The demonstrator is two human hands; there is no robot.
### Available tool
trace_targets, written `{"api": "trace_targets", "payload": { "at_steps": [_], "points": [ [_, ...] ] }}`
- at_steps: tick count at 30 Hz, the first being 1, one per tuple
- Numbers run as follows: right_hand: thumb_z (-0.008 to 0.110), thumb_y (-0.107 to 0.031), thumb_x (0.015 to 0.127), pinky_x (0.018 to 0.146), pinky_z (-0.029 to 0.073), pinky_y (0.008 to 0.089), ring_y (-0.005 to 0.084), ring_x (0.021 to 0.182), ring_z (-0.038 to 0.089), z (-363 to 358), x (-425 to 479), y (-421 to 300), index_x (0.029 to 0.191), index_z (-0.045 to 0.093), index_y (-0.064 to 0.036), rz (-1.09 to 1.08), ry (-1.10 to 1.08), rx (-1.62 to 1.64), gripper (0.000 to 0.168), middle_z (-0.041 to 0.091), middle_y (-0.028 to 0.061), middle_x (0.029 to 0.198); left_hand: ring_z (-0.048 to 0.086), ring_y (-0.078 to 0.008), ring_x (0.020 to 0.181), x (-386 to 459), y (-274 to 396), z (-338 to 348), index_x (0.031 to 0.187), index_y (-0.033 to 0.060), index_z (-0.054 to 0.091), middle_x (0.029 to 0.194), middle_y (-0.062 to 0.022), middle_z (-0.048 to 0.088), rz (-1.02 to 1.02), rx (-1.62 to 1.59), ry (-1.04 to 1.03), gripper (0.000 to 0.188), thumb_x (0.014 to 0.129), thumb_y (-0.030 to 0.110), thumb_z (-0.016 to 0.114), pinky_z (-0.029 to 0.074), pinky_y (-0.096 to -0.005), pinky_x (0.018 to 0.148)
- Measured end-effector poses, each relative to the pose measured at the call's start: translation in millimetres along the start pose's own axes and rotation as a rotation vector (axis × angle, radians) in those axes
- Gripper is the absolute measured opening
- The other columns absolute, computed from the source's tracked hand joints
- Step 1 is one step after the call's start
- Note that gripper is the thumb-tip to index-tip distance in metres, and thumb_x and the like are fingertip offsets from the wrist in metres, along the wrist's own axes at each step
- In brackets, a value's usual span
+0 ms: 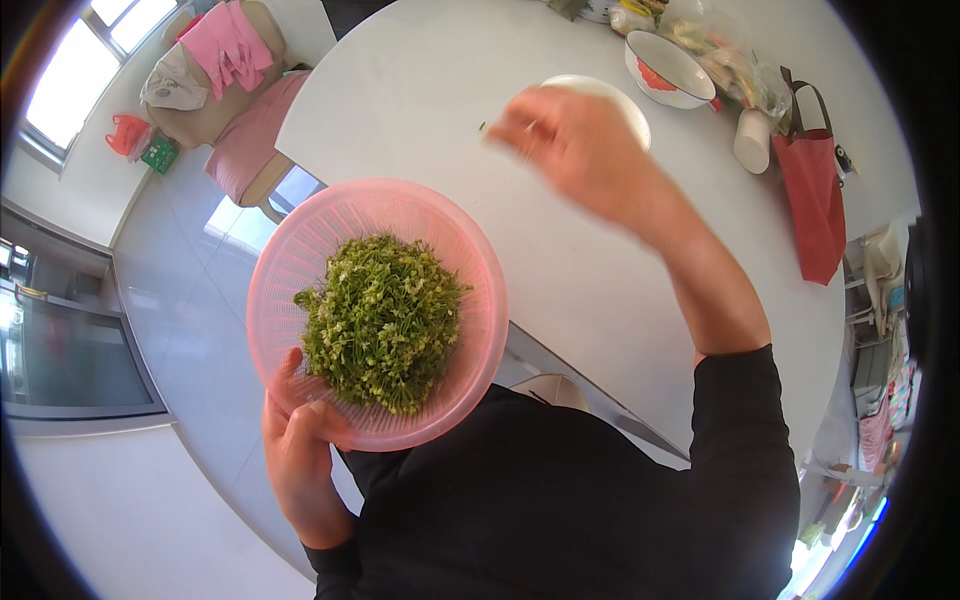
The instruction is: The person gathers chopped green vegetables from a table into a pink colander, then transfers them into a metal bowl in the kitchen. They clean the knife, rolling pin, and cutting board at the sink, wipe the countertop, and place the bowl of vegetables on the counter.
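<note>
My left hand [304, 427] grips the lower left rim of a pink plastic colander [480, 247], held up off the table in front of my body. Inside it rests a heap of green stems with small pale flowers and buds [382, 322]. Over the white table [420, 90], my right hand [566, 146] is blurred, its fingers bent together. Whether anything is pinched in them cannot be made out. Partly hidden behind that hand is a white dish [634, 120]. A tiny green scrap [482, 126] lies on the tabletop near the fingertips.
At the table's far right stand an enamel bowl [671, 67], plastic bags of produce [739, 75], a pale cup lying tilted [751, 142] and a red tote bag [810, 202]. A chair with pink cloths [229, 49] is beyond the table's left edge.
</note>
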State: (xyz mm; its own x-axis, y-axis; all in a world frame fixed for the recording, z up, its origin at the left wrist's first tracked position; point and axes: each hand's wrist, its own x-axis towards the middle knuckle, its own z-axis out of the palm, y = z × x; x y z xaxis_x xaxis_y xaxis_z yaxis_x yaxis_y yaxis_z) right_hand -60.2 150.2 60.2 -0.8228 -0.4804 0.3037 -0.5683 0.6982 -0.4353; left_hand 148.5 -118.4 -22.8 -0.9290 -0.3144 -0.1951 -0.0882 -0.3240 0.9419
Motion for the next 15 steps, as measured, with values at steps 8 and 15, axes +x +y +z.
{"api": "trace_targets", "payload": {
  "at_steps": [8, 15],
  "points": [
    [0.054, -0.026, 0.088, 0.062, 0.045, 0.0301, 0.0133, 0.068, 0.054, 9, 27, 105, 0.096, 0.058, 0.000, 0.627, -0.250, 0.462, 0.027, 0.058, 0.0036, 0.082, 0.050, -0.0190, 0.041, 5, -3, -3, 0.130, -0.0055, 0.034, 0.063, -0.0150, 0.057, 0.004, -0.031, -0.081, 0.053, 0.077, -0.003, 0.041, 0.043, -0.0266, 0.040],
    [0.059, -0.008, 0.078, 0.055, 0.040, 0.0269, 0.0107, 0.061, 0.050, 19, 11, 96, 0.080, 0.053, 0.000, 0.257, -0.240, 0.205, 0.010, 0.054, 0.0015, 0.071, 0.050, -0.0188, 0.042, 2, -1, -5, 0.129, -0.0055, 0.034, 0.064, -0.0155, 0.057, 0.000, -0.011, -0.056, 0.053, 0.076, -0.003, 0.040, 0.043, -0.0264, 0.041]
  ]
}}
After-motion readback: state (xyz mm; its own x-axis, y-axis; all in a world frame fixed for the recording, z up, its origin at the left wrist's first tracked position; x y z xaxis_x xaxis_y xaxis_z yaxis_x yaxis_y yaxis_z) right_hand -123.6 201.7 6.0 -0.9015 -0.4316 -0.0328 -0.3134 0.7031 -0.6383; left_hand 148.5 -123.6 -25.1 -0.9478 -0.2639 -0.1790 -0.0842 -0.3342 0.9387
